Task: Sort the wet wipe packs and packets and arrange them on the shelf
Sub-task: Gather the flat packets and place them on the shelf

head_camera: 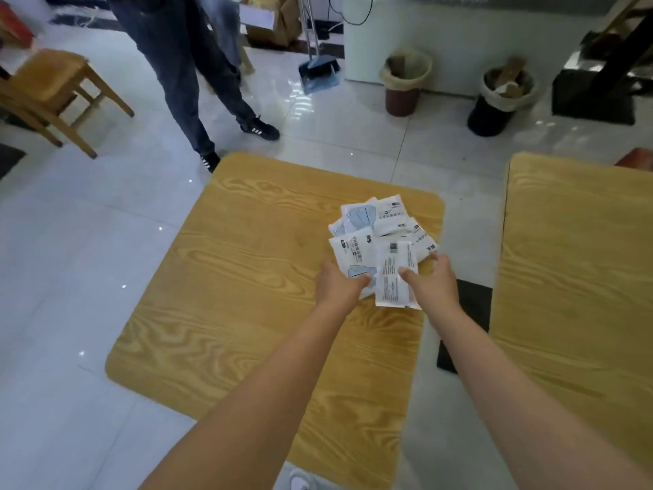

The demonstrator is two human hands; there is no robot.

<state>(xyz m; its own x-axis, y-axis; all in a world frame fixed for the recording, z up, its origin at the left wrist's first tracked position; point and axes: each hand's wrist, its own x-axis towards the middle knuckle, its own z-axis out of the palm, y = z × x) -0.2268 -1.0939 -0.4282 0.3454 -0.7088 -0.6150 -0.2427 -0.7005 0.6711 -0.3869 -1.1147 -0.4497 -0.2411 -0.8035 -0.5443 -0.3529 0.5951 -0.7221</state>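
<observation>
1. Grips: left hand (pixel 339 284) curled round the near end of a blue-printed packet (pixel 351 258); right hand (pixel 433 282) clamped on a text-side packet (pixel 392 277), thumb on top, other fingers spread past its right edge.
2. Held the two packets side by side and overlapping, at the near side of the pile; could not tell whether lifted clear or resting on it.
3. Pile of packets (pixel 385 221): lay fanned and overlapping close to the far right corner of the wooden table (pixel 247 295); white wrappers, some with blue print up, some with small text up.
4. Off the right edge: stood a second table (pixel 583 277), apart, with a black flat object (pixel 468 320) low in the gap.
5. Beyond the far left corner: stood a person in dark trousers (pixel 183 83), feet near the corner; further left, a wooden chair (pixel 53 86).
6. Beyond the far edge: stood two lined bins (pixel 404 86), well apart from the table, and a dustpan (pixel 318 74) on the tiled floor.
</observation>
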